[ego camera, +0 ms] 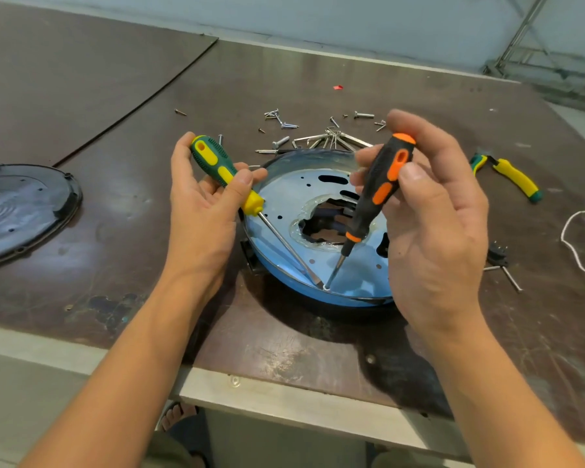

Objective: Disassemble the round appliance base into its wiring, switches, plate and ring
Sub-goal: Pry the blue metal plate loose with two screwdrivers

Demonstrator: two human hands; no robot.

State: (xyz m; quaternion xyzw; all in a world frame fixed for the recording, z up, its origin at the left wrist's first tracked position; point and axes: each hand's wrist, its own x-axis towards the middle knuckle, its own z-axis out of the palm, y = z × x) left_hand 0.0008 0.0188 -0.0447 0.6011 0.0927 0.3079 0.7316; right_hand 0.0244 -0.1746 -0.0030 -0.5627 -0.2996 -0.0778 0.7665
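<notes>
The round appliance base sits on the desk in front of the person, with its blue metal plate facing up inside a shiny ring. The left hand holds a green-and-yellow screwdriver by the handle, thumb and fingertips closed round it. Its long shaft slants down across the plate to the base's near edge. The right hand grips an orange-and-black screwdriver, fingers wrapped about the handle, and its tip comes down at that same near-edge spot. The two tips meet there at something small and white that I can't identify. This hand covers the right side of the base. Through the jagged opening in the middle of the plate there are dark parts, too shadowed to make out. Beyond the base lie scattered screws and a fan of hex keys, partly hidden by the base's far rim. Left of the base lies a black round cover, cut off by the frame's edge. Right of the base lie a yellow-handled tool and a small black plug piece. Farther right is a white cord that runs out of sight.
</notes>
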